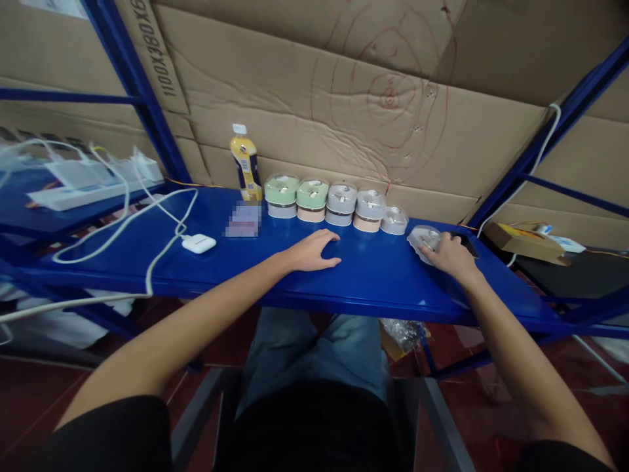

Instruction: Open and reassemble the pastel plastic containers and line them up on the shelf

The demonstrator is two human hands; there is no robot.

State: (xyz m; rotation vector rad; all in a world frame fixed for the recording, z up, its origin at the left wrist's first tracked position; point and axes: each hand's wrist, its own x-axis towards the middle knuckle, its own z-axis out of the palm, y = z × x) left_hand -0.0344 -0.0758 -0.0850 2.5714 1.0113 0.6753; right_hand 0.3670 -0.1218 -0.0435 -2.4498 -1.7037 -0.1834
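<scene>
- Right hand (451, 254): fingers closed on rim of clear plastic case (420, 236), right part of blue table (373, 275).
- Case: see-through, greyish, rounded edges, small pale item inside; hand covers part.
- Left hand (313, 252): fingers open, thumb spread, empty, near row of green, grey, peach cases (312, 195).
- Row: right of yellow bottle (246, 167).

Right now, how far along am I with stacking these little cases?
Mostly there, it seems. Four stacks stand two high in a row. In hand: your right hand holds a loose case, while your left hand is empty. Left, judging by the others: the single case at the row's right end probably needs one on top.
</scene>
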